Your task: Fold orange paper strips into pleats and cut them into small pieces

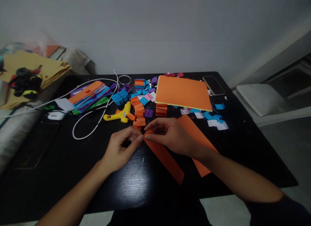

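My right hand (173, 135) pinches the upper end of a long orange paper strip (167, 159), which slants down to the right over the black table. Thumb and fingers of my left hand (120, 148) are closed together at that same end, right beside the right fingertips. Exactly how much paper lies between the left fingers is hidden. Under my right forearm lies a second, wider orange paper strip (198, 135). Just beyond the hands are small folded orange paper pieces (139, 109) and a yellow glue gun (121, 114).
Orange and yellow sheets (183, 91) lie at the back, with a phone (213, 85) to their right. Coloured paper strips (91, 94) are stacked at left, crossed by a white cable (84, 136). A white earbud case (56, 115) sits nearby on the black table (97, 193).
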`<state>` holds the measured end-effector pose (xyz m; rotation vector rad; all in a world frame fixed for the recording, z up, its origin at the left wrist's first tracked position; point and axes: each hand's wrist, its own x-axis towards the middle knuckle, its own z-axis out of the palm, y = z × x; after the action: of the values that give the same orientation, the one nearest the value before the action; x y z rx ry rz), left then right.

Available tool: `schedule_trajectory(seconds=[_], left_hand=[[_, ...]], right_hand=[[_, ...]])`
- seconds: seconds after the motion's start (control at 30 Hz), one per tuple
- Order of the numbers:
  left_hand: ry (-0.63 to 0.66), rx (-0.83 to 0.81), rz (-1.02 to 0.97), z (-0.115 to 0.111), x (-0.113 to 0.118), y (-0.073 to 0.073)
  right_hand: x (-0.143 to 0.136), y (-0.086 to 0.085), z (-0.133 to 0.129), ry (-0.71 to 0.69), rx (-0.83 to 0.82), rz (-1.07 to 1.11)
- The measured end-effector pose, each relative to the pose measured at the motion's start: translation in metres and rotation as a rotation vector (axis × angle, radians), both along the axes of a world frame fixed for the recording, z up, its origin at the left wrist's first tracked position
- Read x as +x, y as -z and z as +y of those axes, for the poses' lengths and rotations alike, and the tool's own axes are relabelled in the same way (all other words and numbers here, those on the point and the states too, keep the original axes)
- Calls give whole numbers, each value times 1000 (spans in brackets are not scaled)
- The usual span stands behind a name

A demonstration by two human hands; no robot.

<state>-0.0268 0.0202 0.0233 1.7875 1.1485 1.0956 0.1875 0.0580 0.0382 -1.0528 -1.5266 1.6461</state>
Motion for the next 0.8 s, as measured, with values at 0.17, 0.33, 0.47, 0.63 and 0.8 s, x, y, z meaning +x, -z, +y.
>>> schedule_trajectory(seconds=[0.17, 0.33, 0.47, 0.63, 0.8], left_hand=[[-1, 29, 55, 0, -1, 1], [-26, 23, 55, 0, -1, 0], [-40, 42, 36, -1, 0, 1], [-74, 30, 49, -2, -1, 2], [-102, 26, 31, -1, -2, 2]], right_hand=[[3, -3, 4, -45, -22, -41], [4, -5, 6, -27, 6, -28], [2, -1, 4, 18, 5, 25], [2, 2, 10, -76, -1, -21], [5, 3, 15, -150, -28, -101]])
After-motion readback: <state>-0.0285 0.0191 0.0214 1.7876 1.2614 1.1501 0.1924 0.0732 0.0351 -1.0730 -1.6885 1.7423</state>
